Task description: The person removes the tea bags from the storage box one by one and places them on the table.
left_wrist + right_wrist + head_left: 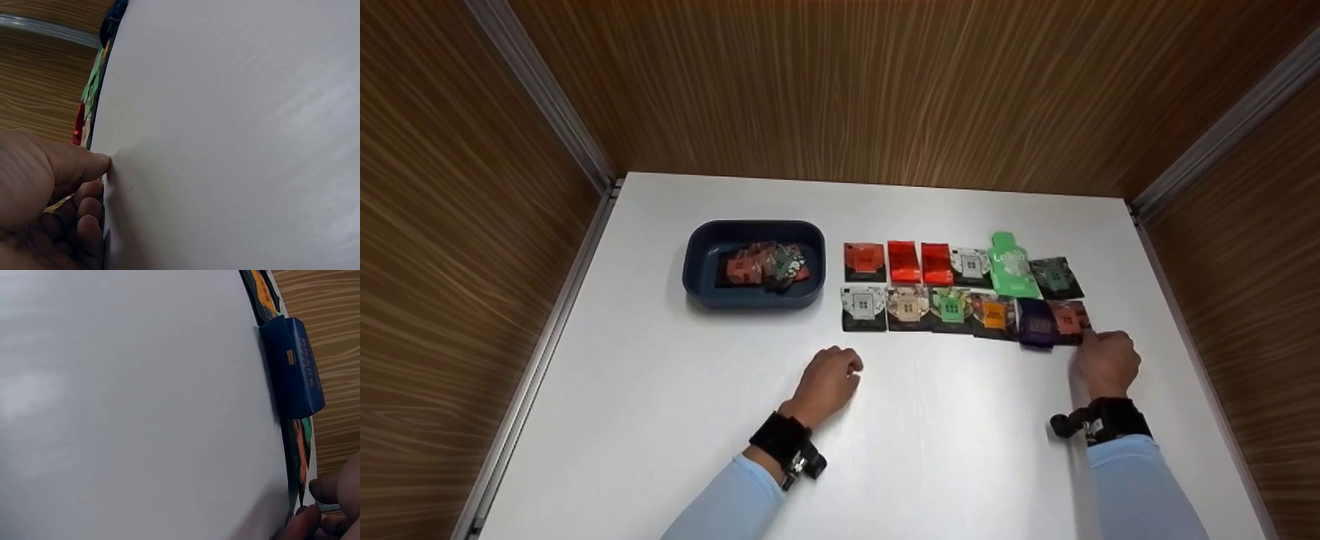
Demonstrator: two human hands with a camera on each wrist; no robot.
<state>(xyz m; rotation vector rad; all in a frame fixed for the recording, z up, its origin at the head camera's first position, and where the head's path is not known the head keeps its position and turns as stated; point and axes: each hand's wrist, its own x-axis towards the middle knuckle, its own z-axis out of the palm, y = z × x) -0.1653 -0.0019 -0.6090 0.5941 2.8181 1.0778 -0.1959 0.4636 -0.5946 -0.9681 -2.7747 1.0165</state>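
Observation:
My right hand is at the right end of the front row, its thumb and fingertip pinching the edge of a dark packet with a salmon label. Just left of that packet lies a shiny dark blue-purple packet, which stands out thick in the right wrist view. My left hand rests on the table with loosely curled fingers, holding nothing. The nearest thing to it is a white-patterned packet at the row's left end. In the left wrist view the thumb shows against the white tabletop.
A dark blue tub at the left contains several jumbled packets. Behind the front row runs a second row with red packets, a green spouted pouch and a tilted dark packet. Wood-grain panels enclose the white table.

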